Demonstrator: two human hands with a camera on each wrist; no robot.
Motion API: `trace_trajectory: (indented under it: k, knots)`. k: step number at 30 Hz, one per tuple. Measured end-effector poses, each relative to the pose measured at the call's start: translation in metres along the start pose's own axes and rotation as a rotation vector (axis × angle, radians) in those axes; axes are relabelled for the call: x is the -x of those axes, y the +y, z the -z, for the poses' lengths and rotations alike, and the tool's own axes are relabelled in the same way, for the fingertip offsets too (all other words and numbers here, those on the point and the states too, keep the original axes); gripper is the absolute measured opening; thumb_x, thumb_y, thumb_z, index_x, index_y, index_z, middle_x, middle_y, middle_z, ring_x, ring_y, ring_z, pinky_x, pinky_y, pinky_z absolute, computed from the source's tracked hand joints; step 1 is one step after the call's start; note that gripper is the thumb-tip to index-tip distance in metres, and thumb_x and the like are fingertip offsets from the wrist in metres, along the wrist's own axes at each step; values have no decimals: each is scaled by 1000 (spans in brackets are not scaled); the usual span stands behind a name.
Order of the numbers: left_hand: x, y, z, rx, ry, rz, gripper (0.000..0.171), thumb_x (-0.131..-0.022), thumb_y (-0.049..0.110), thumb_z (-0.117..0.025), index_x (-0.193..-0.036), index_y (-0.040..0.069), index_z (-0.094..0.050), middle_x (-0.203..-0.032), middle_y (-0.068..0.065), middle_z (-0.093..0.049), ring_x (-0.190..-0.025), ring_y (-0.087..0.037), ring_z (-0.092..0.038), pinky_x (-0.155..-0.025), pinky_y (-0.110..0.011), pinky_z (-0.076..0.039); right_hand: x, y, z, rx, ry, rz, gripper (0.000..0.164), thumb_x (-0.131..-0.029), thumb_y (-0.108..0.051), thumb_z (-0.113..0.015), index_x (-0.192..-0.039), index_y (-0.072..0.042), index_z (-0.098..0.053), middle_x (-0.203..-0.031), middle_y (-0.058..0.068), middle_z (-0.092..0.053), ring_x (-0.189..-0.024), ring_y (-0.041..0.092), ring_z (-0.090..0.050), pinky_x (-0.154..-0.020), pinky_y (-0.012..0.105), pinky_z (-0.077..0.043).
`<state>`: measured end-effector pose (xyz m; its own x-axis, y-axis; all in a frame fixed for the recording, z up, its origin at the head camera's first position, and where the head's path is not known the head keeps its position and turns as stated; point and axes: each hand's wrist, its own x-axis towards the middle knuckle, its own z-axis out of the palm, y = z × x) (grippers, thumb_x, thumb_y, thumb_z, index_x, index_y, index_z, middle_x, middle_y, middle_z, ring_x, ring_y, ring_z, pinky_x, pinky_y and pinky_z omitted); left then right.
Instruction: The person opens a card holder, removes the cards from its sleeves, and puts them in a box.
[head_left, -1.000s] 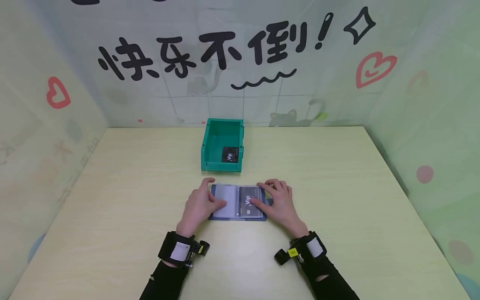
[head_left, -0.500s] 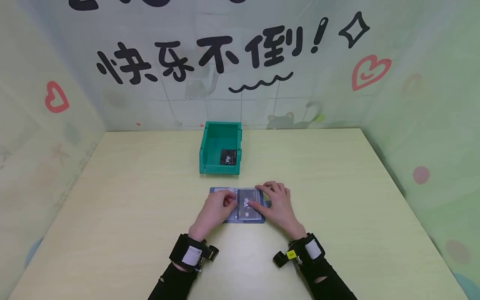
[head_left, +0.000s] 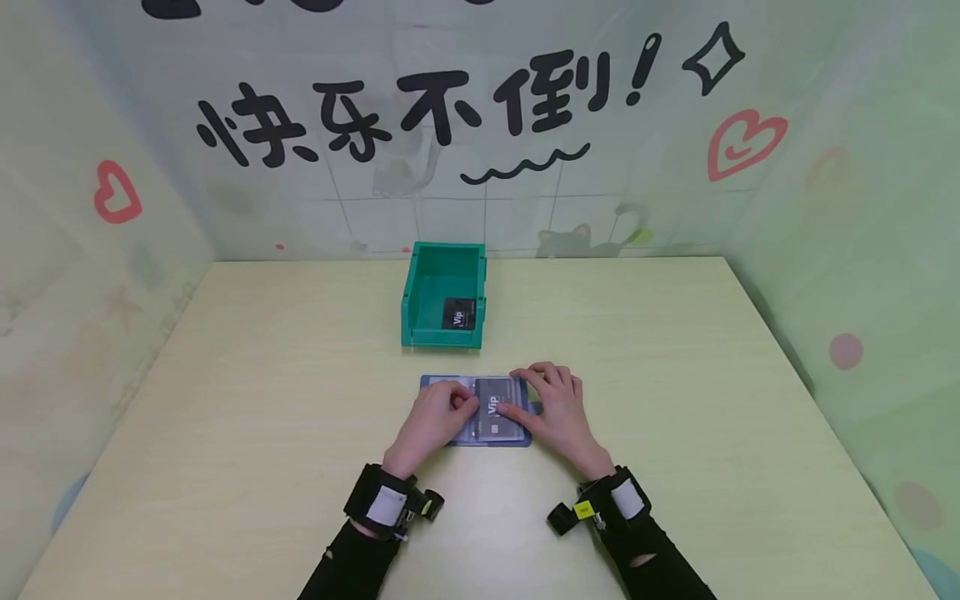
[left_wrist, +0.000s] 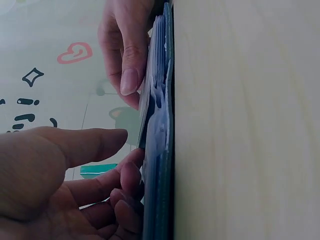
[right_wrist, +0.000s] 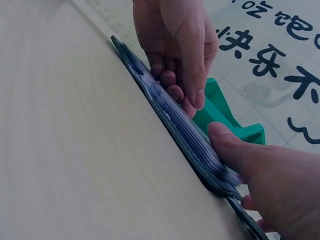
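Note:
An open card holder book (head_left: 463, 438) with clear plastic pages lies on the table, its stacked sleeves (right_wrist: 187, 137) seen edge-on in the right wrist view. A dark card printed "Vip" (head_left: 491, 420) is on its right page. My left hand (head_left: 437, 417) is at the card's left edge, index fingertip touching there; the other fingers are curled loosely, and the thumb stands off the page in the left wrist view. My right hand (head_left: 553, 417) grips the holder's right side, thumb on the card and fingers at the outer edge.
A green bin (head_left: 442, 338) stands beyond the holder at the back of the table (head_left: 285, 400), with another black "Vip" card (head_left: 458, 314) in it. Printed fabric walls surround the table at the back and sides.
My left hand has moved right from the left page to the card's left edge, its fingers curling in. The right hand keeps its place on the holder.

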<state>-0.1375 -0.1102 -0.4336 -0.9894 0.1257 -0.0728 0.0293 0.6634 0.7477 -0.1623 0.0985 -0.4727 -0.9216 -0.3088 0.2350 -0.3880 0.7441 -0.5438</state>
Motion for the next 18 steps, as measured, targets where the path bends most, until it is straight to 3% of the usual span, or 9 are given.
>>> trace_trajectory:
  k: [11, 18]
  knots:
    - [-5, -4, -6, -25, 19, -32, 21, -99, 17, -61, -87, 2, -69, -68, -2, -51, -66, -13, -48, -60, -23, -36, -1, 0, 0, 12, -8, 8, 55, -82, -47, -79, -126, -18, -65, -125, 12, -55, -116, 33, -41, -100, 54, -29]
    - [-4, -2, -8, -51, 49, -73, 22, -98, 16, -63, -83, 2, -71, -68, -2, -51, -65, -13, -47, -59, -23, -34, 0, 0, 0, 37, 3, 40, 54, -83, -46, -78, -129, -20, -67, -121, 11, -54, -113, 32, -41, -96, 52, -30]
